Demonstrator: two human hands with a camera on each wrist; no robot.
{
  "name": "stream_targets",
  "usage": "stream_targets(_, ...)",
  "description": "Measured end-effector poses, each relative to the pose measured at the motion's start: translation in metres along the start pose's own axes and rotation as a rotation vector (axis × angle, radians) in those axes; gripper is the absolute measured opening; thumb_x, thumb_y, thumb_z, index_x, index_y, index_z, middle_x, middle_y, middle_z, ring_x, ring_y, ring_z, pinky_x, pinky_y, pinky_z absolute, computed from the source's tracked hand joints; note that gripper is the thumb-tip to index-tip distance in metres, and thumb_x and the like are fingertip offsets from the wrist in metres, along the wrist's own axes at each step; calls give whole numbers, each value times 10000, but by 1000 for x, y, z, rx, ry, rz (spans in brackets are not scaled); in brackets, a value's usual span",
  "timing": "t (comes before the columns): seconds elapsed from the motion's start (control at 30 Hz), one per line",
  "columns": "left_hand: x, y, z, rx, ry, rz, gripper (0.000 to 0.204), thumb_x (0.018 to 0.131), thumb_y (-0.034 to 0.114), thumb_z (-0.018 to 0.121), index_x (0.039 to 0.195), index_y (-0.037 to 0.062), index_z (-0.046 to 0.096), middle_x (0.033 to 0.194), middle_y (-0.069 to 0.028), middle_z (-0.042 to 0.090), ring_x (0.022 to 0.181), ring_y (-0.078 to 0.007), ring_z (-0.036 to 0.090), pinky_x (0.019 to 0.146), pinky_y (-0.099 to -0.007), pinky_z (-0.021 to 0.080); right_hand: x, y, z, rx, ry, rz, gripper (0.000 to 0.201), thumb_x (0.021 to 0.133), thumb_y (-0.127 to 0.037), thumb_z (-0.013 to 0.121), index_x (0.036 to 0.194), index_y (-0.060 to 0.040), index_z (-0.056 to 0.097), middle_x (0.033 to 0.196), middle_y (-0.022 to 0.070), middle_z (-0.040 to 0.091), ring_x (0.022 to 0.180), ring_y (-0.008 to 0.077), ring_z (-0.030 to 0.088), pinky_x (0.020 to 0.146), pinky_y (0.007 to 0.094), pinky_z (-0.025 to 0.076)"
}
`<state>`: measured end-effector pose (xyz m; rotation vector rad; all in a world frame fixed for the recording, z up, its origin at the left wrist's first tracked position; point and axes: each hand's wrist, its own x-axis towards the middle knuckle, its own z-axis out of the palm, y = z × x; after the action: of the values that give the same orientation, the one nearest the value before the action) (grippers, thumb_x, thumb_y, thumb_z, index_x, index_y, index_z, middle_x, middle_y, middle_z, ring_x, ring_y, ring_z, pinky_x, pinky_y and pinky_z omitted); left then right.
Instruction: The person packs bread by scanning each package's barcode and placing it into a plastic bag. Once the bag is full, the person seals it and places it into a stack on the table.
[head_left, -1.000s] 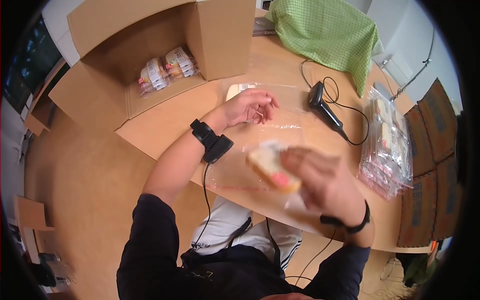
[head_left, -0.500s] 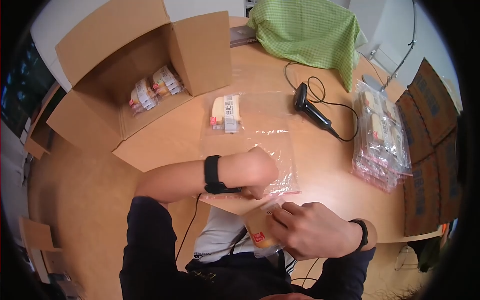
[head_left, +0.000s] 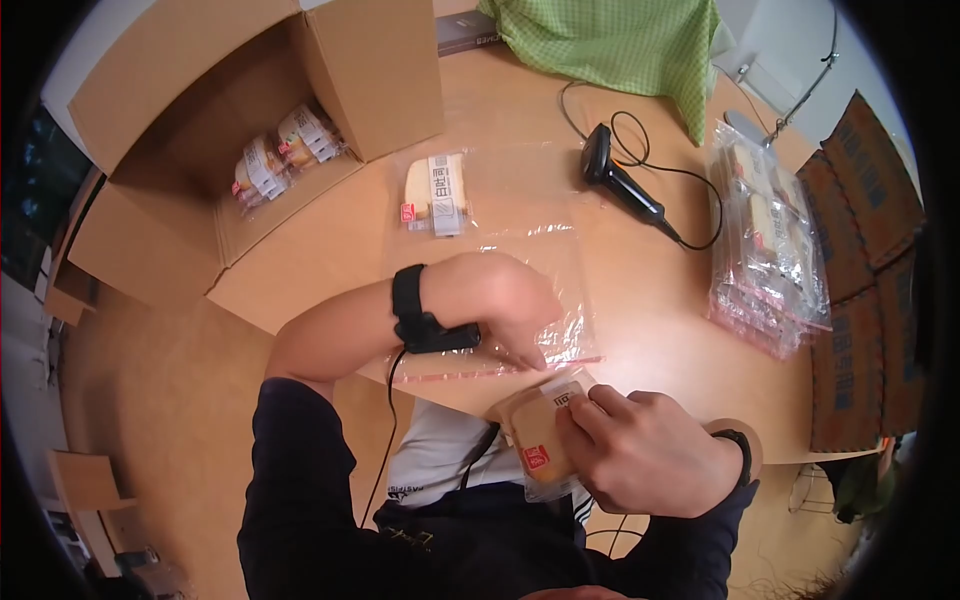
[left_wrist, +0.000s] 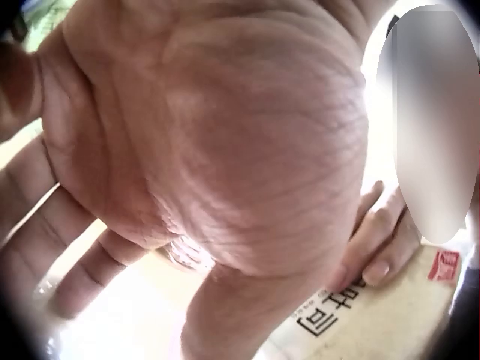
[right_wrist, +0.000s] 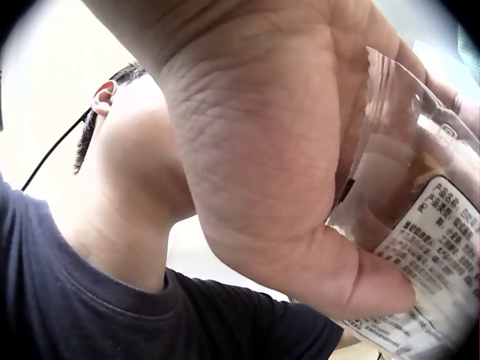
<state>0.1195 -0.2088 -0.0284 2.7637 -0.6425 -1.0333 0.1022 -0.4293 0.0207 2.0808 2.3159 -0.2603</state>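
Observation:
My right hand (head_left: 650, 450) pinches a wrapped slice of bread (head_left: 530, 455) with a red mark in front of the table edge. Its thumb (right_wrist: 375, 289) presses on the printed back label in the right wrist view. My left hand (head_left: 510, 305), bent at the wrist, reaches down to the red-striped mouth of a clear plastic bag (head_left: 450, 270) lying flat. Its thumb and fingers (left_wrist: 79, 274) stand apart in the left wrist view; the head view hides most of them. Inside the bag's far left part lies another wrapped slice of bread (head_left: 420, 180).
An open cardboard box (head_left: 385, 80) at the left holds several wrapped breads (head_left: 305, 135). A black barcode scanner (head_left: 625, 190) with a coiled cord lies beyond the bag. Filled clear bags (head_left: 765, 260) are stacked at the right, beside brown cartons (head_left: 850, 330). Green checked cloth (head_left: 620, 60) hangs at the back.
Over the last second my left hand came down from above the bag to its near mouth. The right hand brought the wrapped bread toward my body; since half a second ago both moved only slightly.

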Motion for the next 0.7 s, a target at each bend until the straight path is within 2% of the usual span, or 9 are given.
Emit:
stream_targets(0.2,14,-2,24,149,122,-49,285,704,204,655,896,-6,657,773,-194,681,767,-365,685,651,-436,545,2,1,2,-36,25,15,371,671,-137,666,971,76,617,889,108,571,776,218,610,540,308,519)
stream_targets(0.27,12,0,27,170,152,-49,286,677,181,667,893,-6,647,751,-182,678,748,-355,687,637,-429,545,3,3,7,-40,135,11,260,712,-137,602,844,85,641,766,90,547,748,192,574,468,277,445)
stream_targets(0.43,13,3,40,245,304,-42,305,629,154,746,866,22,608,692,-108,666,677,-296,687,562,-382,515,6,5,8,-50,126,-12,276,705,-133,608,860,93,635,767,94,548,755,191,576,468,275,447)
stream_targets(0.57,12,8,49,298,362,-73,323,645,182,763,883,36,601,687,-94,667,677,-240,693,542,-357,499,10,6,9,-88,155,-33,280,694,-128,616,859,97,632,774,99,552,753,189,571,468,270,448)
stream_targets(0.63,14,13,54,465,390,-141,171,686,216,758,796,89,733,732,-45,685,711,-220,698,587,-323,509,12,6,10,-90,172,-29,281,692,-129,618,856,99,631,777,105,555,751,190,569,467,271,450)
stream_targets(0.7,9,16,57,491,441,-172,165,669,216,769,779,99,734,732,-38,685,726,-208,696,590,-321,510,13,7,13,-92,190,-24,281,690,-129,619,853,100,631,781,111,558,750,190,567,467,271,453)
